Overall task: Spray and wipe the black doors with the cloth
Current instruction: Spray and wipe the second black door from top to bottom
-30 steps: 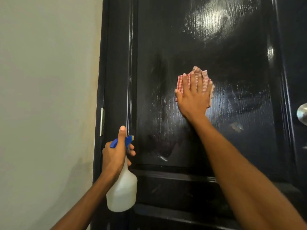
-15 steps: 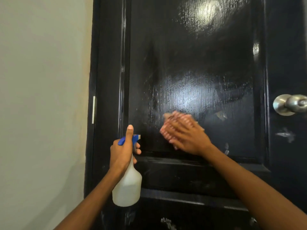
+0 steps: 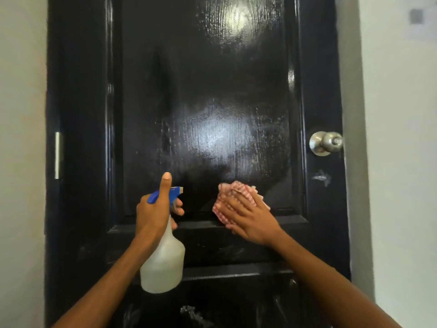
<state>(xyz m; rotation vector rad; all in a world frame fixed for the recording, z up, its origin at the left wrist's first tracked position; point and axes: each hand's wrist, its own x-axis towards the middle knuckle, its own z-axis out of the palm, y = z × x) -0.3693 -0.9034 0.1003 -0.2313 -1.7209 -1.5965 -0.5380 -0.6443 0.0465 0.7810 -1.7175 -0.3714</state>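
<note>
A glossy black panelled door (image 3: 203,95) fills the view, its upper panel wet and streaked. My right hand (image 3: 250,218) lies flat on a red-and-white checked cloth (image 3: 236,192), pressing it against the bottom edge of that panel. My left hand (image 3: 153,214) grips the neck of a translucent white spray bottle (image 3: 163,268) with a blue trigger head (image 3: 175,191), thumb pointing up, nozzle facing the door. The bottle hangs just left of the cloth, a short gap between them.
A silver round door knob (image 3: 326,142) sits on the door's right side at mid height. A metal hinge (image 3: 58,155) shows on the left edge. Pale walls (image 3: 402,162) flank the door on both sides. White smudges mark the lower panel (image 3: 194,313).
My right hand has swept the cloth down from mid panel to its bottom edge. The view has shifted right, bringing the knob and right wall into sight. The bottle stays in my left hand.
</note>
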